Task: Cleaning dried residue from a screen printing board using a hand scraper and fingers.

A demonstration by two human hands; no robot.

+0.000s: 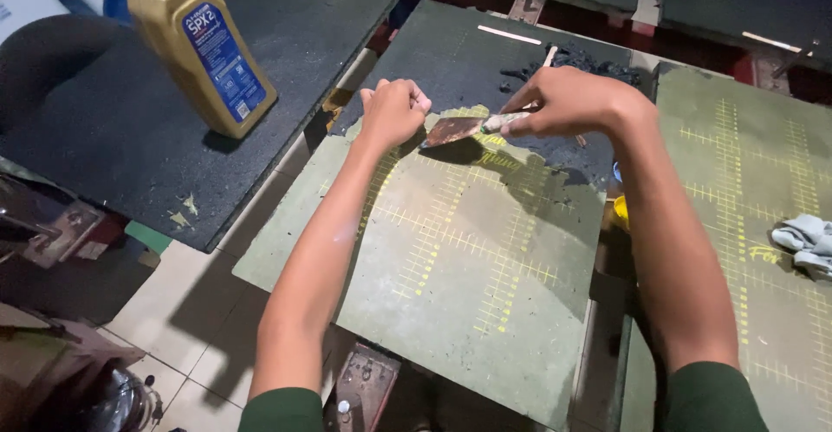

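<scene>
My right hand [568,103] grips the handle of a flat scraper [455,129], whose stained blade points left and lies low over the green gridded board [472,267]. Closed into a fist, my left hand [393,110] rests on the board just left of the blade tip; whether it holds anything is hidden. The board's far half is covered in a black layer [459,68], and scraped black crumbs [576,59] pile up beyond my right hand.
A gold bottle with a blue cap [198,46] stands on the black-coated board [113,120] at left. Another green gridded board [754,224] lies at right with a grey rag [808,243] on it. Tiled floor [182,302] shows between the boards.
</scene>
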